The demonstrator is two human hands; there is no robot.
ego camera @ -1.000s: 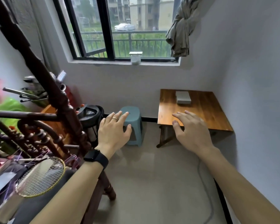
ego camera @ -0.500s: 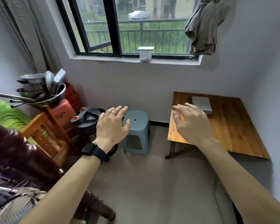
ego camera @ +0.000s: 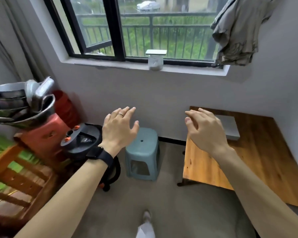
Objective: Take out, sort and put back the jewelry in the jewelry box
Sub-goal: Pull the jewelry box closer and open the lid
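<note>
Left grip (ego camera: 119,129): spread wide with the fingers straight; nothing is held. A ring (ego camera: 120,114) is worn on one finger and a dark watch (ego camera: 100,154) on the wrist.
Right grip (ego camera: 205,131): loosely open, the fingers relaxed and slightly bent; nothing is held. It is raised in the air ahead of the body, on the counter's side.
Jewelry box (ego camera: 230,126): a flat pale grey box is seen at the far left part of the wooden counter (ego camera: 256,152), near the wall. Its left part is hidden behind the right grip, and the lid appears to be down.
Between the grips: a blue-green plastic stool (ego camera: 141,143) stands on the floor, just beside the counter.
Further out: stacked metal pots (ego camera: 21,103) are seen at the left, and a jar (ego camera: 156,61) on the window sill.
Step in hand: the approach is judged to be under way; the box has not been touched, so no jewelry has been taken out.
Next move: the counter must be reached, perhaps with the stool taken as a seat. The box is then to be steadied with one grip and the lid lifted with the other.
</note>
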